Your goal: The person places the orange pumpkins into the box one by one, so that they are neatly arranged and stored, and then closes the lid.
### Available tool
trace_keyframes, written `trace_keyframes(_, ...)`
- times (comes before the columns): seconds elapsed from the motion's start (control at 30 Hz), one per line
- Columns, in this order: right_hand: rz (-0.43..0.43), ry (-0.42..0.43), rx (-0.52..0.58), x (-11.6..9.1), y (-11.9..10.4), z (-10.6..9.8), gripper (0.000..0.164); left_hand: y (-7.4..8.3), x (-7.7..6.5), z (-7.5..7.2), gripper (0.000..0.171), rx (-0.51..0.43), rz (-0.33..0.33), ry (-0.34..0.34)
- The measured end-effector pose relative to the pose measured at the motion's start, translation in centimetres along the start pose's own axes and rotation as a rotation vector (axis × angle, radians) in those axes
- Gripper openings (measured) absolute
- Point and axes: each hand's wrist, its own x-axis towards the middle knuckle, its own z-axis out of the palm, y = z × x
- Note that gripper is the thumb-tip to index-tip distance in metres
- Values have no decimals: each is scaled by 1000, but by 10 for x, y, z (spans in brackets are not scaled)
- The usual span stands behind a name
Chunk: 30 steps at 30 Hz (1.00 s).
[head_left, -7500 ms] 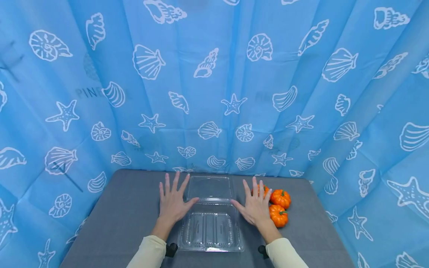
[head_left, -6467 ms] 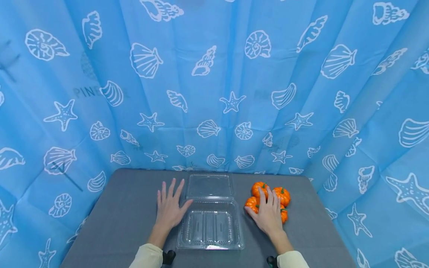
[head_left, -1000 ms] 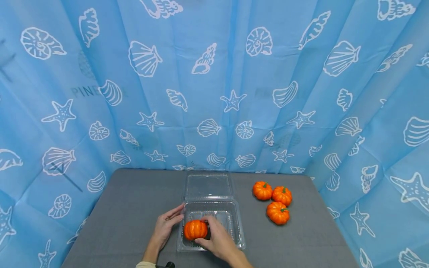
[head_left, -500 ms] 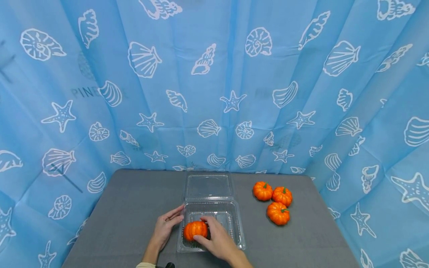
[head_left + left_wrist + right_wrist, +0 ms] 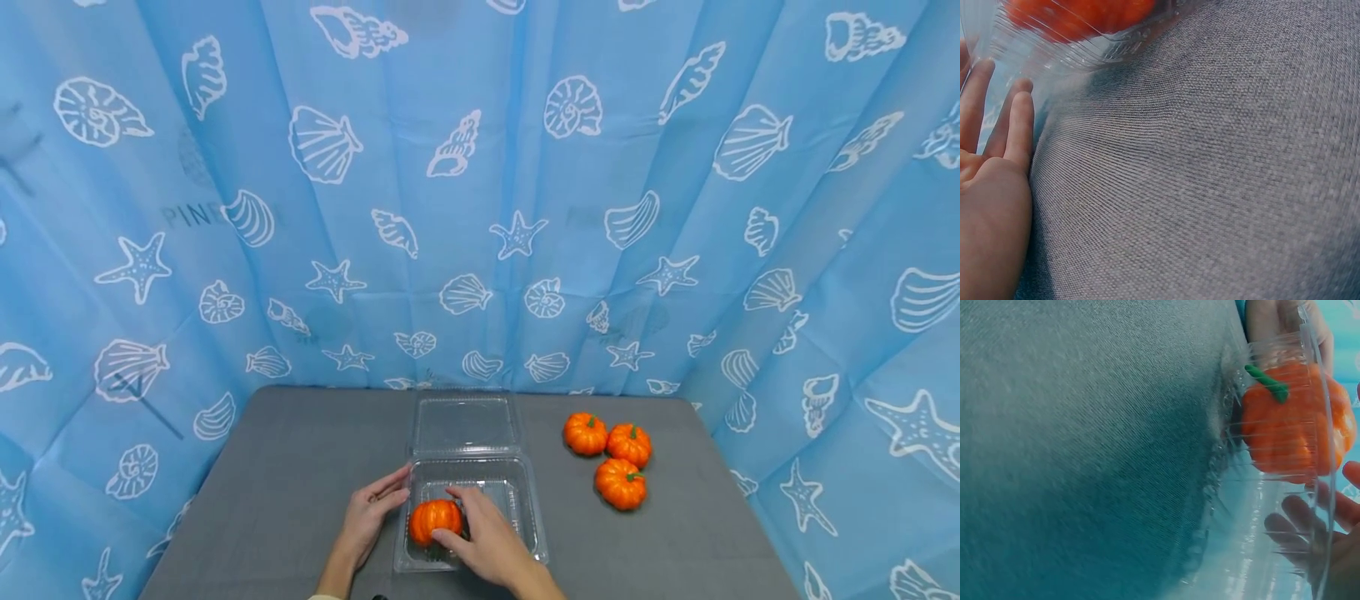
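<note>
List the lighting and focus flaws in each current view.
Head: light is mostly even, with pale glints on the clear box; left wrist: the pumpkin looks soft and streaked behind ridged plastic, while the cloth shows crisper weave mid-frame; right wrist: dark bluish shade, probably shadow, covers the lower cloth, and bright streaks cross the box.

A curtained-off tabletop workspace is being enclosed by a blue curtain [image 5: 480, 200], printed with white seashells [image 5: 326, 143] and starfish [image 5: 517, 235], spread from nine through twelve to three o'clock. A grey, fabric-topped table [image 5: 300, 450] is being framed at six o'clock; the kind of room beyond is being hidden.
</note>
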Motion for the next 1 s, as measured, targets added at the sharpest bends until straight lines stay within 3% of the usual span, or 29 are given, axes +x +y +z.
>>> trace_keyframes(0.33, 4, 32, -129, 2, -3, -18, 65, -7, 0, -3, 47, -23, 67, -6)
trace_keyframes(0.67, 21, 164, -310, 2, 3, -32, 64, -5, -1, -2, 47, -71, 23, -8)
trace_keyframes(1.0, 80, 135, -372, -2, 15, -46, 78, -6, 2, 0, 47, -65, 35, 3)
